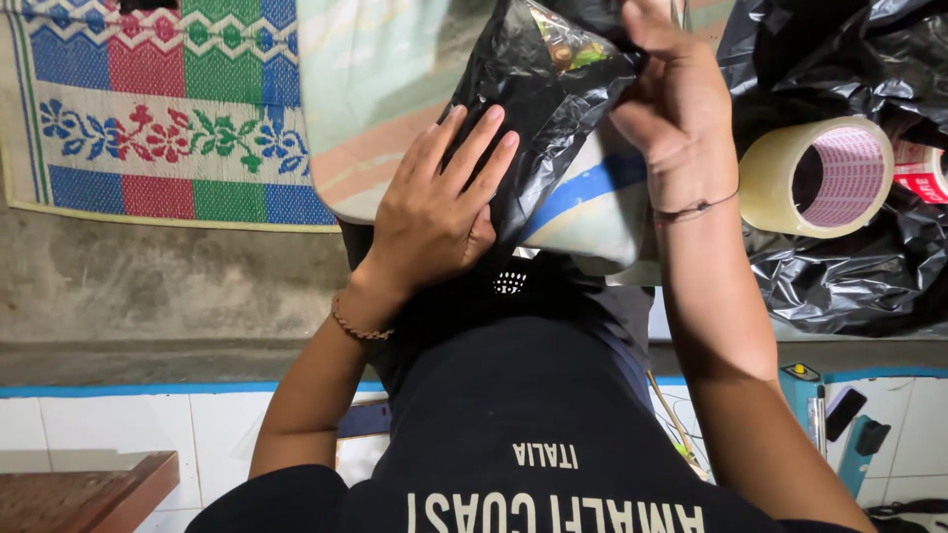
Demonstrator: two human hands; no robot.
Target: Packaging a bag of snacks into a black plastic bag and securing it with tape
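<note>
Black plastic bag [538, 99], crinkled and glossy, was the item in hand, raised over the person's lap, with small coloured contents showing at its open top edge. Left hand [434, 212]: fingers [474, 148] extended and slightly spread, laid flat against the lower left face of the bag, thumb tucked beneath; a braided bracelet [357, 326] sat on that wrist. Right hand [676, 99]: fingers curled and pinched onto the bag's upper right edge; a thin dark cord [696, 208] circled that wrist. Directly behind the bag lay a pale cloth [380, 89] with green, peach and blue stripes, touching it. Right of the bag, near the right wrist, a roll of clear packing tape [820, 178] rested on its side on a heap of black plastic sheeting [849, 271]; a second roll with red print [923, 168] was just beyond it, cut by the frame edge. Well left of the bag, a woven mat [168, 109] in blue, red and green with a flower band lay on a grey concrete floor [148, 286]. Below the bag, the person's black shirt [523, 415] filled the lower centre. A brown wooden corner [89, 494] sat far lower left of the bag, on white tiles [118, 419].
</note>
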